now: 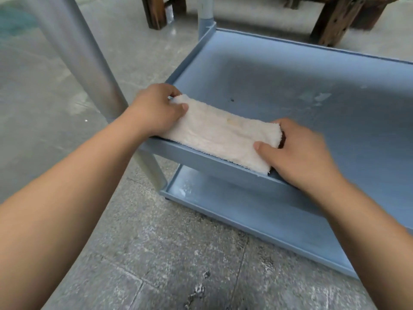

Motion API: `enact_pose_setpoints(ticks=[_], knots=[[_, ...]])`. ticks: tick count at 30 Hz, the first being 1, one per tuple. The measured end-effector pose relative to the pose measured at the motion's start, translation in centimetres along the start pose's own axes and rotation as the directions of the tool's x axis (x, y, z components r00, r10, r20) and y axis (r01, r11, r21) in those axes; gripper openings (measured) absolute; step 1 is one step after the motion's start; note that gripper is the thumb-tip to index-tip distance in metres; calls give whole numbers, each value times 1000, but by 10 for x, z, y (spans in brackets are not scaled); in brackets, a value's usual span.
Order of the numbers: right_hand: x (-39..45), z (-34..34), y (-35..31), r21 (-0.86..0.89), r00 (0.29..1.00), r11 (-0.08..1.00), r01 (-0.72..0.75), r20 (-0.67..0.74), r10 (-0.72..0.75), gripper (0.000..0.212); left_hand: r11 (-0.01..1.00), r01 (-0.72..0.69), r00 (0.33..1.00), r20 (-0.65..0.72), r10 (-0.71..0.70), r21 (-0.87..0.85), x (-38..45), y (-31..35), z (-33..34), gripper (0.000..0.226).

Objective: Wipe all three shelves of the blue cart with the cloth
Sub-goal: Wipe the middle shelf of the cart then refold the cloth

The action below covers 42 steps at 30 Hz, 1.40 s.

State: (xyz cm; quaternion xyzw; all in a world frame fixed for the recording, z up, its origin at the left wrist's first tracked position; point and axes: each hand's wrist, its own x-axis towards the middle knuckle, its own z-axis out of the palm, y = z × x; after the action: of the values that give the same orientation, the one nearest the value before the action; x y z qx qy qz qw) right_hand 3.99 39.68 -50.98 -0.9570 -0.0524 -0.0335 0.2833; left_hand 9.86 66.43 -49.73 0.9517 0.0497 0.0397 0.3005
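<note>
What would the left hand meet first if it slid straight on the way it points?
Probably the raised side rim of the shelf; the left hand, gripping the cloth, points along it, though depth is unclear.

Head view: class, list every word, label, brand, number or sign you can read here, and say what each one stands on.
None: no readable text shows anywhere.
Blue cart: bare shelves, only pale smudges and a dark speck.
Cloth: plain white, faint yellowish stain, no tag showing.
Floor and wooden furniture: no markings.
</note>
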Motion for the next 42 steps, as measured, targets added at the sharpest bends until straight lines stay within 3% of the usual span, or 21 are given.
enact_pose_setpoints(ticks=[2,4,6,8,10,12,14,16,25,32,36,42], knots=[[0,0,-1,-140,999,990,-31,36,36,33,995,-10,998,-55,15,101,-6,0,2,32],[-4,-5,-3,-325,997,945,-28,58,50,58,982,-39,990,-129,64,185,-18,-3,2,40],[-5,-15,-7,-408,998,911,63,26,-57,76,970,-130,962,-210,173,203,-35,-6,-1,45],[2,-26,-16,-398,962,877,268,65,-265,74,958,-216,934,-246,258,187,-55,-12,-3,49],[14,-32,-27,-343,863,792,505,208,-460,70,926,-309,912,-209,353,216,-76,-20,1,58],[30,-28,-37,-322,739,669,670,367,-565,67,877,-379,876,-191,443,294,-88,-29,11,64],[45,-15,-46,-318,621,540,779,510,-595,66,841,-419,838,-210,503,341,-94,-40,25,68],[52,-2,-53,-305,577,502,809,570,-585,65,826,-448,811,-232,536,342,-97,-50,44,69],[59,29,-51,-281,556,498,820,594,-581,61,723,-550,611,-388,690,419,-83,-68,68,52],[63,34,-53,-369,579,448,814,566,-586,63,720,-595,543,-481,688,357,-72,-69,76,31],[67,39,-55,-334,543,434,837,609,-578,62,742,-590,551,-513,658,319,-72,-65,77,31],[85,43,-54,-370,588,462,806,586,-558,54,788,-577,606,-536,588,213,-79,-59,73,34]])
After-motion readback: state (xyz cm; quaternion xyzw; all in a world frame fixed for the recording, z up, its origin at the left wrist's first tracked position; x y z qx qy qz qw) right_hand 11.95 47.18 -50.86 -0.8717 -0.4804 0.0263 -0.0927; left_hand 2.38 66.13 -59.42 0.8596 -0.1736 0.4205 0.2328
